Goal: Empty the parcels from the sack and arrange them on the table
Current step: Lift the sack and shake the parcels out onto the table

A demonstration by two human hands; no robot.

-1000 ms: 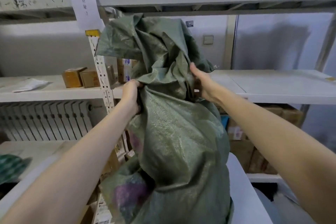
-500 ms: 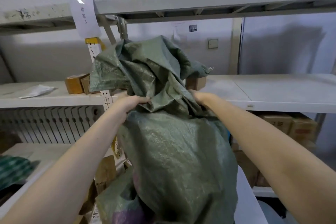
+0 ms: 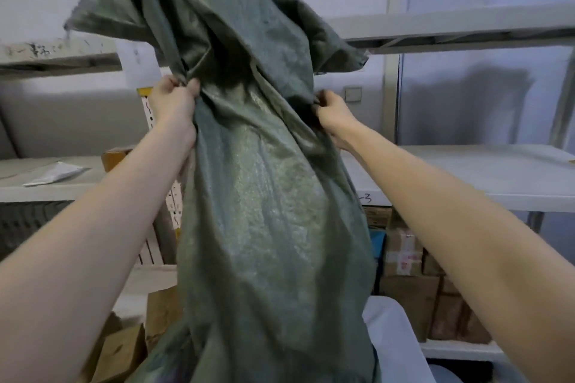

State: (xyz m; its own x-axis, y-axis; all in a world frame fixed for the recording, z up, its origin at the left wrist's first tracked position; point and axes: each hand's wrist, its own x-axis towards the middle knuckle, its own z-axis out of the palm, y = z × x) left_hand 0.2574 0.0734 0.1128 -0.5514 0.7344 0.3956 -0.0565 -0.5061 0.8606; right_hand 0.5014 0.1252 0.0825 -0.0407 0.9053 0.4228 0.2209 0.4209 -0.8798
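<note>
A large green woven sack (image 3: 264, 196) hangs stretched in front of me and fills the middle of the view. My left hand (image 3: 174, 102) grips a bunch of its cloth on the left side. My right hand (image 3: 331, 112) grips the cloth on the right side at about the same height. Above both hands the loose end of the sack flops wide. Brown cardboard parcels (image 3: 124, 348) lie at the lower left beside the sack's bottom. What is inside the sack is hidden.
Grey metal shelving (image 3: 466, 177) stands behind the sack, with a white pouch (image 3: 56, 172) on the left shelf. Taped cardboard boxes (image 3: 407, 261) are stacked under the right shelf. A pale rounded surface (image 3: 395, 339) shows at the lower right.
Both hands have raised the sack higher and pulled it taut. Its loose end now reaches the top of the view, and the body hangs longer and slimmer.
</note>
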